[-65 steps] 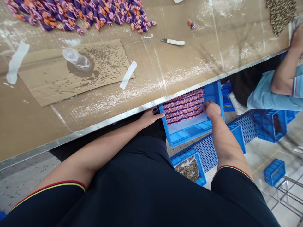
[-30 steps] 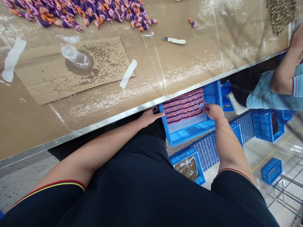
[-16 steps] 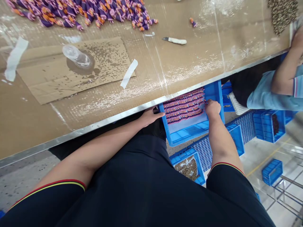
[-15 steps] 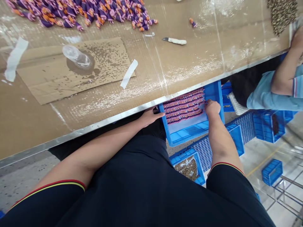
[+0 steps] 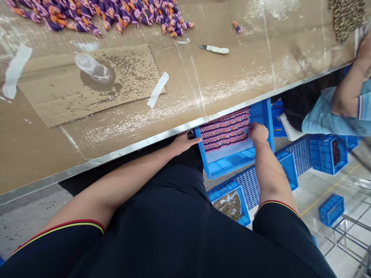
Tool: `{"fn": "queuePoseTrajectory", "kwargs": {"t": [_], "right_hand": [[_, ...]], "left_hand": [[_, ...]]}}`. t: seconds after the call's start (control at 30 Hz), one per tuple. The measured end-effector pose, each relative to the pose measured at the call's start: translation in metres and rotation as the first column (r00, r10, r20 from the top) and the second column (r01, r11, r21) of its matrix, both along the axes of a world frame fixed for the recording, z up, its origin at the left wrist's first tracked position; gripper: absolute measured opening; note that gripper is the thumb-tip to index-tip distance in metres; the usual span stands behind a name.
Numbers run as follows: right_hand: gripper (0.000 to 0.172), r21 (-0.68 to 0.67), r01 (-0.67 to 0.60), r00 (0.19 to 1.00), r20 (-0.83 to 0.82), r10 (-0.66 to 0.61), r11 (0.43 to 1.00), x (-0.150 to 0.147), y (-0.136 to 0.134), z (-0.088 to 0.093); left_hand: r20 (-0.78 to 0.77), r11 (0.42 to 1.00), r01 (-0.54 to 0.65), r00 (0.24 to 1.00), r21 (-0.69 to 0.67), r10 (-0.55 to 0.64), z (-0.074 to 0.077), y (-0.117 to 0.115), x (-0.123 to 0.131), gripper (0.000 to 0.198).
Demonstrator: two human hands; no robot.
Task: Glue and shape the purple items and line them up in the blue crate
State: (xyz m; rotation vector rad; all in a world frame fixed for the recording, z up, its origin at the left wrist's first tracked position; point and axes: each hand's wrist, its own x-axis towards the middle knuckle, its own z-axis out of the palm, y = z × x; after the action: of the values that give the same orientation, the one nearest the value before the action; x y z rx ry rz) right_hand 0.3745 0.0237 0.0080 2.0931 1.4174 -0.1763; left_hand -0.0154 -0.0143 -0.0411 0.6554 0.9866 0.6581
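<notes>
Far left on the tabletop [image 5: 87, 144], a clear plastic cup [image 5: 93, 68] lies on its side on a cardboard sheet [image 5: 87, 92], which I read as there to catch its wet spill. Above it sits a heap of purple-and-orange twisted pieces [image 5: 101, 15], spread out, I'd guess, for easy picking.

The left hand [image 5: 184, 143] lies against the near rim of a blue plastic crate [image 5: 262, 116], apparently steadying it; I can't tell whether it grips. The crate sits just below the tabletop's metal edge, within reach of both hands. Inside, rows of pink-and-orange striped pieces [image 5: 224, 129] lie in tight parallel lines, a neat stack from the look of it. The right hand [image 5: 259, 133] is curled at their right end, fingertips [image 5: 251, 129] touching them, though I can't tell if it's holding any.

Further right, a co-worker's hand [image 5: 364, 50] works at the tabletop's far corner, beside a light blue sleeve [image 5: 321, 125].
</notes>
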Motion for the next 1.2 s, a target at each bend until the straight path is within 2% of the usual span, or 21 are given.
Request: {"fn": "queuePoseTrajectory", "kwargs": {"t": [0.23, 0.37, 0.57, 0.73, 0.9, 1.2], "right_hand": [[0.036, 0.108, 0.023, 0.997, -0.082, -0.014, 0.994, 0.011, -0.001, -0.017], [0.038, 0.119, 0.03, 0.995, -0.101, -0.018, 0.992, 0.014, -0.002, -0.019], [0.038, 0.188, 0.044, 0.972, -0.236, 0.001, 0.981, 0.026, -0.007, -0.018], [0.045, 0.232, 0.133, 0.977, -0.193, -0.088, 0.964, 0.03, -0.011, -0.015], [0.048, 0.176, 0.155, 0.981, -0.144, -0.13, 0.972, 0.019, -0.011, -0.015], [0.046, 0.186, 0.097, 0.987, -0.142, -0.07, 0.978, 0.011, -0.006, -0.016]], "left_hand": [[0.007, 1.0, -0.011, 1.0, -0.021, 0.011, 0.001, -0.001, 0.0, 0.083], [0.005, 0.999, -0.015, 1.0, -0.029, 0.015, 0.0, -0.001, 0.0, 0.081], [0.0, 1.0, -0.006, 1.0, -0.022, 0.006, -0.001, 0.0, 0.0, 0.081], [0.003, 1.0, 0.004, 1.0, -0.009, -0.004, -0.001, 0.0, 0.0, 0.082], [0.014, 1.0, -0.01, 1.0, -0.026, 0.01, -0.003, -0.001, 0.001, 0.083], [0.0, 0.999, -0.011, 1.0, -0.032, 0.011, -0.003, 0.0, 0.001, 0.084]]}}
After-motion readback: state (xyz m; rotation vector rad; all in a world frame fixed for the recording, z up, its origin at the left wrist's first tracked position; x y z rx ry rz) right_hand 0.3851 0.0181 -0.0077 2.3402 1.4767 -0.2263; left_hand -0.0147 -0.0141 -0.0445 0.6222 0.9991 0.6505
